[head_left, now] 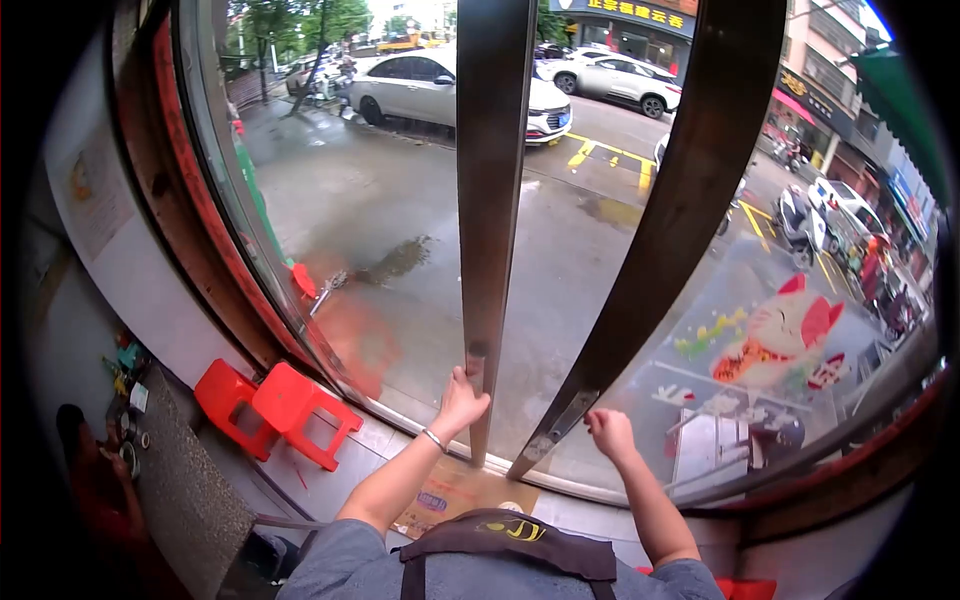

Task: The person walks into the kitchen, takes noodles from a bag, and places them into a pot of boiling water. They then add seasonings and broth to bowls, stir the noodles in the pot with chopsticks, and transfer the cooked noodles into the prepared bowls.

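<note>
I view left hand (462,402), fingers curled at left door (488,220)'s inner edge, grip unclear; right hand (610,432), fingers closed, just beside right door (665,200). Cardboard (455,492) lies at the tiled floor (382,436)'s door-side edge (red stools (298,395) stand leftward).

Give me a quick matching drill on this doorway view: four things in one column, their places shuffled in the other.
1. Cat picture
2. Bracelet
3. Cardboard
4. Red stools

A. On the floor, at the foot of the metal door frames
B. Near the speckled counter
C. On the glass, right side of the view
D. Around the wrist of the left hand

Pairs: 1-C, 2-D, 3-A, 4-B
</note>
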Demonstrator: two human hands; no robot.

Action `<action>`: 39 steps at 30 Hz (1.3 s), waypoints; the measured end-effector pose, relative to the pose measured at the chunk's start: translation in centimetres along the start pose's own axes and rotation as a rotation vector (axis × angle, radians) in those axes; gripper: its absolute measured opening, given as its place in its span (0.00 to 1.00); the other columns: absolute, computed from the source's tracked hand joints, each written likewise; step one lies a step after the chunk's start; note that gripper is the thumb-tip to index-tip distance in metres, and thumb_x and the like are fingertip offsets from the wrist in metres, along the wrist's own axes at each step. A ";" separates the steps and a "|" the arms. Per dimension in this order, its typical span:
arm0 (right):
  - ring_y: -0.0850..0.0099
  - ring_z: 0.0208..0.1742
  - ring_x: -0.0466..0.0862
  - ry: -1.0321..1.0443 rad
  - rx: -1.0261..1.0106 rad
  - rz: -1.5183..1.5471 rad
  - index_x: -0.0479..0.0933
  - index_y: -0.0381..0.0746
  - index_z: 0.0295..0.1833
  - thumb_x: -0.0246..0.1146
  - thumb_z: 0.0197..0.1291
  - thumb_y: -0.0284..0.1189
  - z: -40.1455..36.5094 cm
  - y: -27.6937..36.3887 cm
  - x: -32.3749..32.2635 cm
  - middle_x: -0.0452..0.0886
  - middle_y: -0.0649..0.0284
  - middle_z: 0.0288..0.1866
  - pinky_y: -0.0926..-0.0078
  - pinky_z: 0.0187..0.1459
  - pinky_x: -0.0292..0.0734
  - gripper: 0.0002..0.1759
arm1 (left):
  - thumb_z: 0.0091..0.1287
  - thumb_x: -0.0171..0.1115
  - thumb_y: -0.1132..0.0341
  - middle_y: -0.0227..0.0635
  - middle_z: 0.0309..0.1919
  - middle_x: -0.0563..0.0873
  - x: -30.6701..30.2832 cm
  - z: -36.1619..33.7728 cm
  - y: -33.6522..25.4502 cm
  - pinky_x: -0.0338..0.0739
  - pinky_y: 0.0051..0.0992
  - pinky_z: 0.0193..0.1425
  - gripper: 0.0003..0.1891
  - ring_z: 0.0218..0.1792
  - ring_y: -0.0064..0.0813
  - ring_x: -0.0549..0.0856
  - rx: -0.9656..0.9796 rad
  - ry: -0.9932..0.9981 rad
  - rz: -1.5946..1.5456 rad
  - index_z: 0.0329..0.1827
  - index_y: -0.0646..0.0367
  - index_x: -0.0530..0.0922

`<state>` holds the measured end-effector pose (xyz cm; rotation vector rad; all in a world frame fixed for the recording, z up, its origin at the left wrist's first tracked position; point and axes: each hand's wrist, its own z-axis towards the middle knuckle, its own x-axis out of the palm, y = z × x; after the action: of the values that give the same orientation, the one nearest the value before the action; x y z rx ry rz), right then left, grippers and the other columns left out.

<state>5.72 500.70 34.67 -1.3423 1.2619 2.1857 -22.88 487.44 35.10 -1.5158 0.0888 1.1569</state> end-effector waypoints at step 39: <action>0.54 0.56 0.69 1.590 -0.344 -0.147 0.70 0.40 0.58 0.60 0.59 0.44 -1.9 3.4 9.8 0.65 0.51 0.58 0.54 0.55 0.65 0.26 | 0.57 0.61 0.58 0.51 0.50 0.75 2.3 -23.0 0.9 0.75 0.40 0.48 0.22 0.47 0.47 0.79 -0.218 0.021 -0.098 0.48 0.65 0.71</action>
<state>-0.48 495.39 27.99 -3.3694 0.9397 0.9163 -8.54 470.31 29.23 -1.7051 -0.0999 1.0992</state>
